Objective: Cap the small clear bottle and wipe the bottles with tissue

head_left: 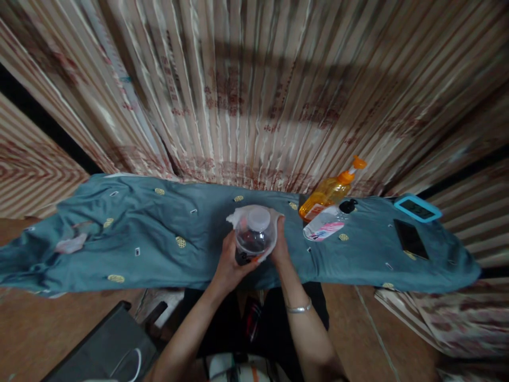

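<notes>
A clear plastic bottle [253,241] with a white round cap [259,218] stands between my hands above the cloth-covered table, seen from the top. A white cloth or tissue [237,213] curves around its far side and its right side. My left hand [231,261] is closed around the bottle's near left side. On the right, my right hand [280,247] presses the white cloth against the bottle, its fingers mostly hidden behind it. Something dark with a little orange shows low on the bottle; I cannot tell what it is.
An orange pump bottle [324,196] and a clear bottle with a black cap [325,223] are at the right. Farther right are a blue-framed device [417,208] and a dark phone [411,239]. A crumpled pale wrapper [71,243] lies left on the teal tablecloth [159,265]. Striped curtains [254,95] hang behind.
</notes>
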Tool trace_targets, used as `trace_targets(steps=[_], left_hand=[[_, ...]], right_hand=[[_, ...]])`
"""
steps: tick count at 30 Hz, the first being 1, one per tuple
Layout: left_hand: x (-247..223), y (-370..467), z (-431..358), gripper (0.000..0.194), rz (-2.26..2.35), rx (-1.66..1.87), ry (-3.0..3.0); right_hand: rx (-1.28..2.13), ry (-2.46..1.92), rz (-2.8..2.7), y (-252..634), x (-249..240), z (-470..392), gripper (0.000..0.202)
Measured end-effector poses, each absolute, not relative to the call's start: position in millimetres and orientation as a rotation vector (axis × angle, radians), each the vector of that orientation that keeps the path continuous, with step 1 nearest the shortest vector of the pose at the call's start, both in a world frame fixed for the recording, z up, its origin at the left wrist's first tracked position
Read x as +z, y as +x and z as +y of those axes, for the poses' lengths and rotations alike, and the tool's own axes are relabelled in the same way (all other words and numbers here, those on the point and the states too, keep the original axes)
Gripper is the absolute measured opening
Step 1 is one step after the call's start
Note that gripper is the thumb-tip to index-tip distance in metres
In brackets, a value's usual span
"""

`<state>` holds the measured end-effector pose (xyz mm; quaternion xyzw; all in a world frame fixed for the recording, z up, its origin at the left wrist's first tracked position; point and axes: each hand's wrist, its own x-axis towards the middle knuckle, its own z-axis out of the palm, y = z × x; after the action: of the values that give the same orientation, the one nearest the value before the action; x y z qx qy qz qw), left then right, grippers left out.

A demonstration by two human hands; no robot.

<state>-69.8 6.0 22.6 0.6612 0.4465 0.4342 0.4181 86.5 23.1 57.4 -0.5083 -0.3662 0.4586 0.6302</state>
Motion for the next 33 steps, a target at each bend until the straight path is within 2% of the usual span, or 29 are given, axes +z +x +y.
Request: trace_targets(steps=[5, 7, 11, 16, 21, 25, 33], left_hand=[[22, -80, 8, 0.097, 1.195, 1.101, 1.746], [22, -82, 6, 0.093, 1.164, 1.159, 1.712], [24, -84, -4, 0.073, 1.059, 1.184, 1.654], [31, -75, -16, 0.080, 1.031, 1.137, 1.564], [31, -67, -18, 0.093, 1.029, 1.205, 1.228], [30, -73, -15, 0.086, 1.101, 1.280, 1.125], [33, -88, -16, 0.068, 1.173, 1.276, 1.336]], right_hand=[[1.121, -1.292, -0.827, 78, 26, -6, 0.076], [1.135, -1.353, -0.807, 78, 24, -21, 0.078], [1.040, -1.302, -0.772, 77, 52, -33, 0.085], [0.969, -1.120, -0.863, 72, 84, -17, 0.089], [1.074, -1.313, -0.880, 61, 40, -25, 0.096], [1.068, -1.420, -0.921, 53, 15, -48, 0.102], [0.927, -1.169, -0.930, 51, 82, -33, 0.094]])
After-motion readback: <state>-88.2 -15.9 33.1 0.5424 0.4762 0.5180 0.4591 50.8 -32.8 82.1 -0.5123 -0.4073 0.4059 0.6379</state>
